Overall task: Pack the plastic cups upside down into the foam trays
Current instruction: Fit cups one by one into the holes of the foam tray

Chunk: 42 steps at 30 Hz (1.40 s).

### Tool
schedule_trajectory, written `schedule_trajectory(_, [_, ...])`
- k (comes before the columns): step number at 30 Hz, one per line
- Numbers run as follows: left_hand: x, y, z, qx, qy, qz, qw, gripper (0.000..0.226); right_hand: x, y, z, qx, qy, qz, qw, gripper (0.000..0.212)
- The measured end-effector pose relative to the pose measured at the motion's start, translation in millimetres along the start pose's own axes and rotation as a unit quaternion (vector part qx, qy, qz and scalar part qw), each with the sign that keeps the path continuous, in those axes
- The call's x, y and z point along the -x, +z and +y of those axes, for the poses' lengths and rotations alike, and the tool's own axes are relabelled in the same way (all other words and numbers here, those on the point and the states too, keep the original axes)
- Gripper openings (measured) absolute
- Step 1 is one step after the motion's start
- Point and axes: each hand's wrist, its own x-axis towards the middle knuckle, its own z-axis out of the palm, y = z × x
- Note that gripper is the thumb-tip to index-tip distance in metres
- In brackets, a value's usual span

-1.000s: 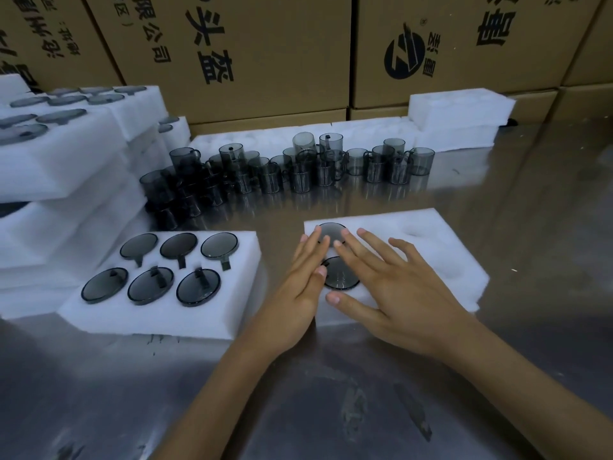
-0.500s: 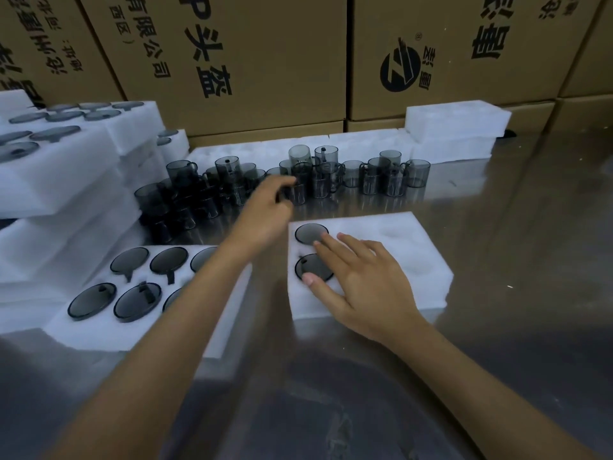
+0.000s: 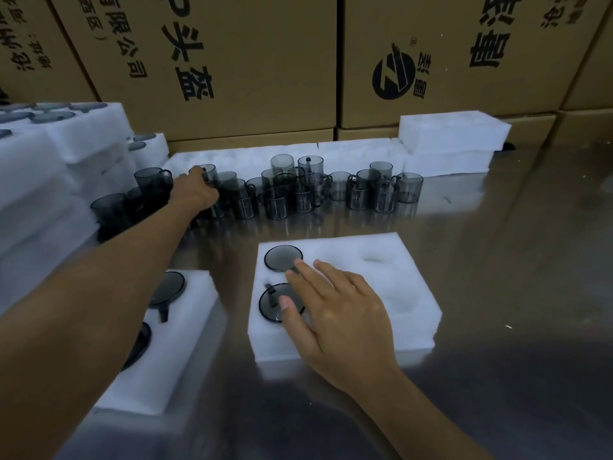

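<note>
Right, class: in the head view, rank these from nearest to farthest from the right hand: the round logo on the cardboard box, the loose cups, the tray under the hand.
From the right hand:
1. Tray, directly beneath it.
2. Loose cups, behind the tray.
3. Round logo, on the box at the back.

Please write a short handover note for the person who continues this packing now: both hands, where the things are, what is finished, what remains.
Left hand: reached into the loose cups at the back of the table; grip not clear.
Right hand: open, fingers resting on the two packed cups and the centre foam tray.
Done: two cups sit upside down in the centre tray's left pockets; the near-left tray holds cups, partly hidden by the arm.
Left: the centre tray's other pockets, then the loose cups.
</note>
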Motion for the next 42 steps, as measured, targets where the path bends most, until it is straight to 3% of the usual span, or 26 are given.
schedule_trajectory(5, [4, 0, 1, 0.047, 0.036, 0.094, 0.994, 0.022, 0, 0, -1, -0.007, 0.006, 0.0, 1.0, 0.043])
schedule_trajectory(12, [58, -21, 19, 0.211, 0.115, 0.116, 0.964, 0.015, -2, -10, -7, -0.026, 0.021, -0.021, 0.999, 0.044])
schedule_trajectory(14, [90, -27, 28, 0.235, 0.157, 0.095, 0.955, 0.013, -5, -16, -7, -0.086, 0.048, -0.011, 0.995, 0.042])
schedule_trajectory(17, [146, -27, 40, 0.279, 0.209, 0.059, 0.936, 0.007, -5, -24, -4, -0.214, 0.157, 0.002, 0.964, 0.043])
schedule_trajectory(20, [206, -17, 51, 0.36, 0.227, 0.048, 0.904, 0.025, -1, -26, 2, -0.267, 0.228, 0.02, 0.936, 0.046])
schedule_trajectory(26, [270, 9, 67, 0.435, 0.271, 0.027, 0.858, 0.025, -1, -31, 16, -0.191, 0.223, 0.017, 0.956, 0.074])
schedule_trajectory(31, [277, 11, 58, 0.411, 0.31, 0.04, 0.856, 0.012, -1, -29, 22, -0.129, 0.195, 0.045, 0.971, 0.061])
schedule_trajectory(37, [281, 11, 50, 0.428, 0.314, 0.007, 0.847, 0.077, 0, -29, 27, -0.125, 0.16, 0.027, 0.979, 0.059])
schedule_trajectory(42, [283, 11, 50, 0.417, 0.324, 0.021, 0.849, 0.062, -2, -33, 28, -0.128, 0.149, 0.038, 0.98, 0.059])
